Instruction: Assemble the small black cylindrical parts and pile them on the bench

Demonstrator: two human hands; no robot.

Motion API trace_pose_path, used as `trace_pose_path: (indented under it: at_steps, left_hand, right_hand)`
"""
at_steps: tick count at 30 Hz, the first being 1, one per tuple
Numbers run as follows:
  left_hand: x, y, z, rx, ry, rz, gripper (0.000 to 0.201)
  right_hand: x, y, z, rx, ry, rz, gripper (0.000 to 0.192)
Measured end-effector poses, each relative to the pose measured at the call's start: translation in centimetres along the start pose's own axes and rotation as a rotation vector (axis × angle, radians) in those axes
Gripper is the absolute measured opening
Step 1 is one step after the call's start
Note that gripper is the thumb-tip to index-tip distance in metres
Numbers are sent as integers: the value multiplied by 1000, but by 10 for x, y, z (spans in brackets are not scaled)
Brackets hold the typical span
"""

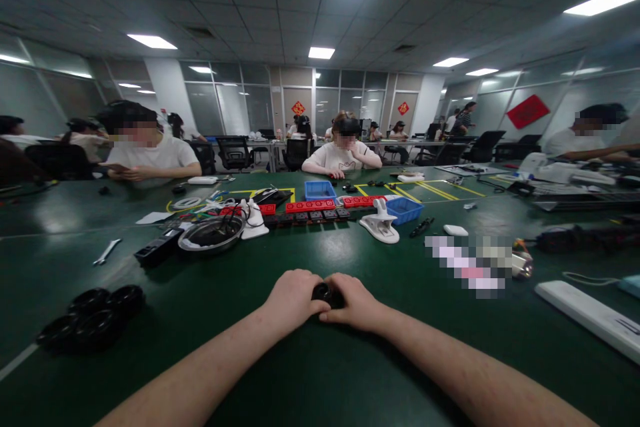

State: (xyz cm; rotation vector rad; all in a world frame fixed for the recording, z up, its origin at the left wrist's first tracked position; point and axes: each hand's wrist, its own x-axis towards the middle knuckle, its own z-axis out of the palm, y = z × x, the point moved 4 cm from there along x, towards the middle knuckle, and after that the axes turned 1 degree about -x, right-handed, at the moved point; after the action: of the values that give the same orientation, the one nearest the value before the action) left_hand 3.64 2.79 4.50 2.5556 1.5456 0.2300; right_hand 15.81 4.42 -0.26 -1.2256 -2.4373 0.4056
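Resting between two hands on the near middle of the green table, a small black round part is mostly hidden. The left hand curls closed around its left side, and the right hand closes on its right side, fingers meeting over it. To the near left lies a cluster of black rings. Farther off sit a round metal pan, a white clamp and a blue bin. A white power strip lies at right.
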Motion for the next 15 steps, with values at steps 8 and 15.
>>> trace_pose_path:
  at_steps: [8,15]
  left_hand:
    - [1,-10,0,-213,-73,165,42]
    - [0,-8,-7,-209,-44,178,45]
  right_hand:
    - [1,8,-7,161,-176,-179,30]
    - [2,10,-2,169,-123,-154,24]
